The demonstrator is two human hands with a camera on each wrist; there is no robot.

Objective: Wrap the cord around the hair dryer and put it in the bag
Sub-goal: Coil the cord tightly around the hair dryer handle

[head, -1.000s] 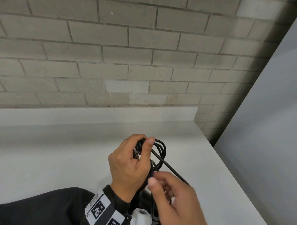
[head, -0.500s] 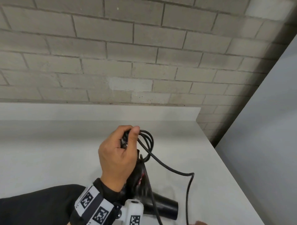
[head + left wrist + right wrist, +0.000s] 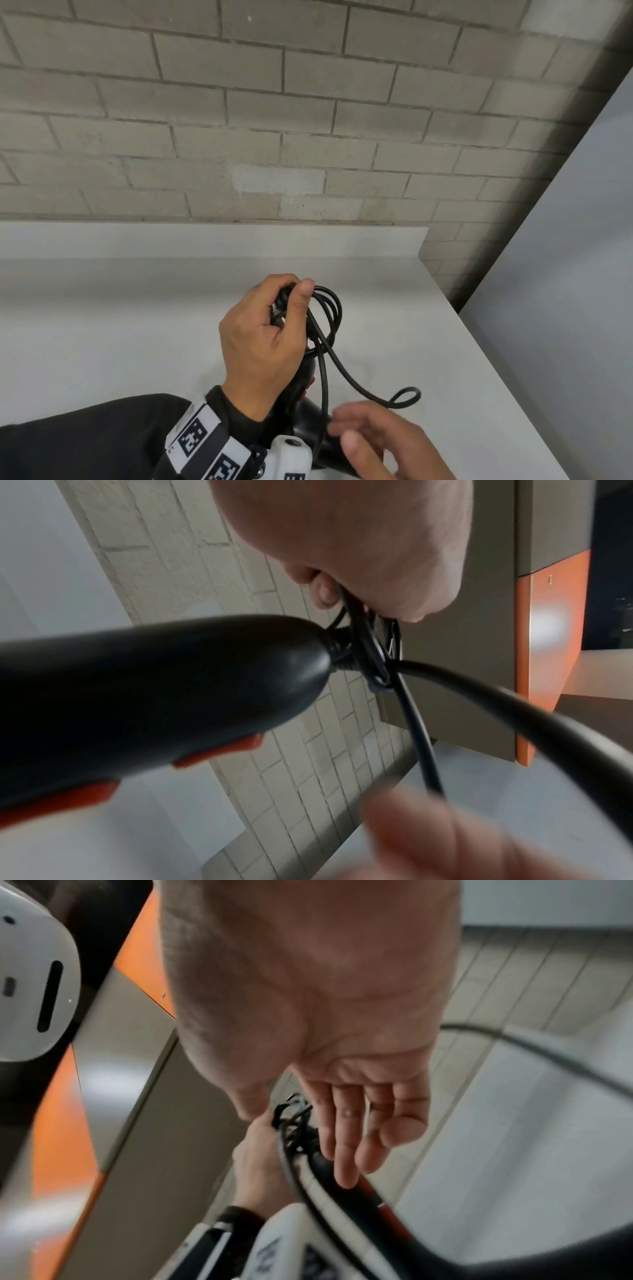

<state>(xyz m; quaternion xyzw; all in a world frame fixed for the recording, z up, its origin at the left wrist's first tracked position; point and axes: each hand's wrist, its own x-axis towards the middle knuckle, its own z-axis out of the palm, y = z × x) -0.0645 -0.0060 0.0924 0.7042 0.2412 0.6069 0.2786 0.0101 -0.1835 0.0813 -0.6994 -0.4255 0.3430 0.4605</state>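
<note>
My left hand [image 3: 274, 329] holds the black hair dryer [image 3: 308, 425] up over the table, thumb and fingers pinching several coils of black cord [image 3: 330, 308] at the end of its handle. The left wrist view shows that handle [image 3: 154, 696] with its red switches, and the left hand [image 3: 359, 561] clamped on the cord [image 3: 418, 737] at the handle's end. One slack strand runs down from the coils and curls into a small loop [image 3: 406, 397] on the table. My right hand [image 3: 363, 435] is at the lower right, fingers straight [image 3: 346, 1150], beside the hanging strand and gripping nothing. No bag is in view.
The white table [image 3: 137, 342] ends in an edge running diagonally at the right, with a grey panel [image 3: 565, 308] beyond it. A brick wall [image 3: 274, 120] stands behind. The wrist views show an orange-and-grey cabinet [image 3: 548, 642] nearby.
A second ago my right hand pinched the cord near the coils. It let go, dropped out of view, and is now back at the lower right with straight fingers. The cord hangs slack.
</note>
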